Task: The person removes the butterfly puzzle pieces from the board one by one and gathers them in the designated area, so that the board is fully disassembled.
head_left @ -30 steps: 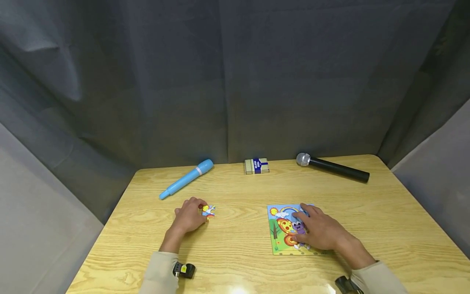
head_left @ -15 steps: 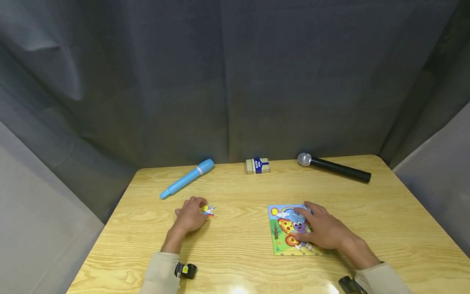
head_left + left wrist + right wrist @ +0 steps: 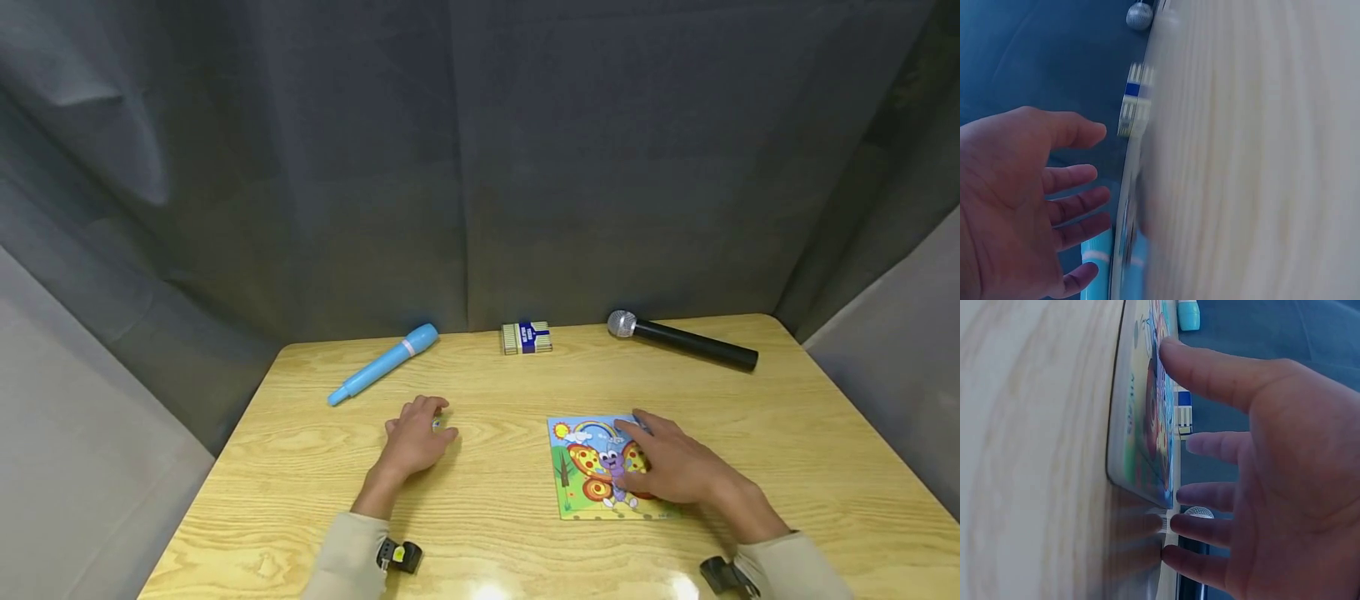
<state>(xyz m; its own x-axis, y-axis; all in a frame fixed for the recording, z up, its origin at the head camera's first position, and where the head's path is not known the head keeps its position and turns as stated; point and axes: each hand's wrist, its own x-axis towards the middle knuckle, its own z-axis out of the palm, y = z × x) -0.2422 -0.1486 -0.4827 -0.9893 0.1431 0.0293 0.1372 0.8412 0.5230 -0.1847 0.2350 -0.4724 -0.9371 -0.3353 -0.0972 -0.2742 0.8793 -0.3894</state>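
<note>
My left hand [image 3: 415,437] is over the left middle of the table, fingers apart and loosely bent. A sliver of a small jigsaw piece [image 3: 436,425] shows between its thumb and index finger, the rest hidden by the hand. In the left wrist view the left fingers [image 3: 1079,209] are spread, with nothing seen between them. A square butterfly jigsaw puzzle [image 3: 600,467] lies flat at the right, with sun, rainbow and tree. My right hand [image 3: 678,462] rests over its right side, hiding that part. In the right wrist view the right thumb [image 3: 1210,369] reaches to the picture's face.
Along the back of the wooden table [image 3: 487,483] lie a light-blue microphone-shaped toy [image 3: 382,365], a flat pack of thin sticks with a blue band [image 3: 527,337], and a black microphone [image 3: 682,340] with a silver head. A dark curtain [image 3: 465,167] hangs behind.
My left hand has shifted right, its thumb and index finger spreading, and now covers most of the jigsaw piece. My right hand has drawn slightly to the right, baring more of the butterfly.
</note>
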